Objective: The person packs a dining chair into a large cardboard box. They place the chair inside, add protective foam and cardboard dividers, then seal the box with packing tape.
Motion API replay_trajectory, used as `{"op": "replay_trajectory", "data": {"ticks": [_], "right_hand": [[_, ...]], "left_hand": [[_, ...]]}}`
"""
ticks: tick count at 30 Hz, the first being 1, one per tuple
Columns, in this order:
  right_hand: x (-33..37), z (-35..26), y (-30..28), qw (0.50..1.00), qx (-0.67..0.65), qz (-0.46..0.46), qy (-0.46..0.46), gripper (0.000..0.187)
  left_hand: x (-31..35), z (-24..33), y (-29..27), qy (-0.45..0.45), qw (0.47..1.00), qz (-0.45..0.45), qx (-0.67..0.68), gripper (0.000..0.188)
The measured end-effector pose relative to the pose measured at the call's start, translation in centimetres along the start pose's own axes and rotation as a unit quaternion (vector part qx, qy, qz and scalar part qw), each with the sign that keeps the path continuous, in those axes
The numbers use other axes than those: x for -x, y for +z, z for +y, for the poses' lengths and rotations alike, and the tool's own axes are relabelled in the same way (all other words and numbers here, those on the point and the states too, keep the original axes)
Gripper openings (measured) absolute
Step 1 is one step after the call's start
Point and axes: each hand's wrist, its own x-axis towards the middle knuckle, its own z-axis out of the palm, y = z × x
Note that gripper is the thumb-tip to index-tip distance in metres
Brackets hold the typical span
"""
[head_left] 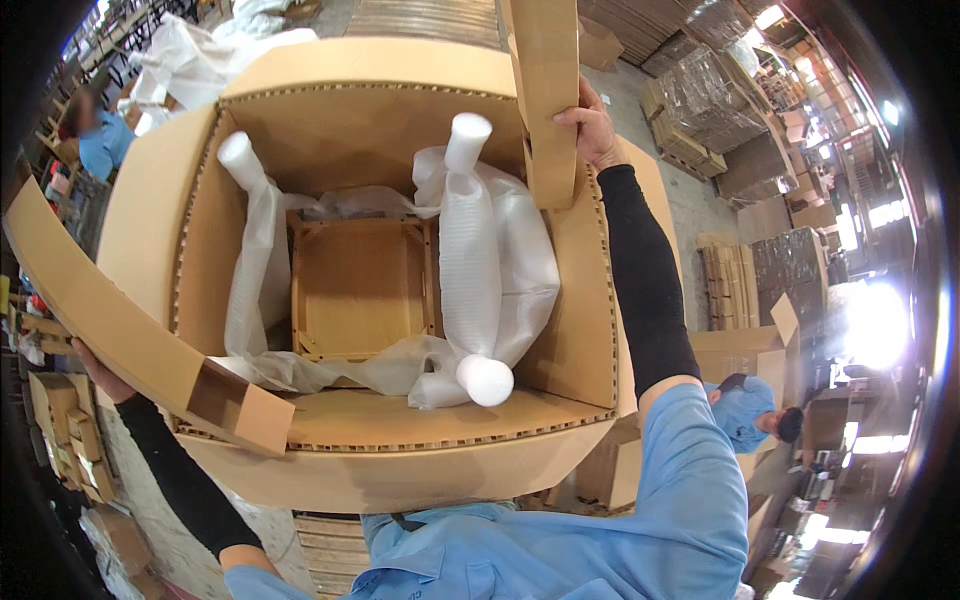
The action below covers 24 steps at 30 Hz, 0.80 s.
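Note:
A large open cardboard box (400, 432) stands in front of me with its flaps folded out. Inside it sits a wooden piece of furniture (360, 285) with a square frame, its upright legs wrapped in white foam sheet (470, 260). My left hand (102, 374) grips a long folded cardboard strip (110, 290) by its outer edge; the strip's open hollow end rests over the box's near left corner. At the far right corner my right hand (596, 128) is closed on a second cardboard strip (548, 100), held upright with its lower end inside the box. Both hands' fingers are partly hidden.
Loose foam sheeting (205, 55) lies beyond the box at far left. Wrapped pallet stacks (715, 105) and cartons (745, 350) stand to the right. One person in blue (745, 412) is at the right, another (103, 140) at the left. Stacked cardboard (72, 430) lies at lower left.

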Motion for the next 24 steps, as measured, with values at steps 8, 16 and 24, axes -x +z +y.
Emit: {"op": "replay_trajectory", "data": {"ticks": [8, 16, 24], "right_hand": [[-5.7, 4.6, 3.4, 0.995, 0.091, -0.027, 0.037, 0.089], [-8.0, 5.5, 6.9, 0.972, 0.199, -0.093, 0.083, 0.095], [-6.5, 6.1, 9.3, 0.920, 0.355, -0.167, 0.016, 0.099]], "left_hand": [[-4.8, -2.3, -3.9, -0.230, 0.938, -0.260, 0.018, 0.060], [-4.4, -4.7, -9.0, -0.234, 0.959, -0.146, -0.060, 0.060], [-0.7, -5.7, -9.4, -0.187, 0.975, 0.002, -0.119, 0.060]]}}
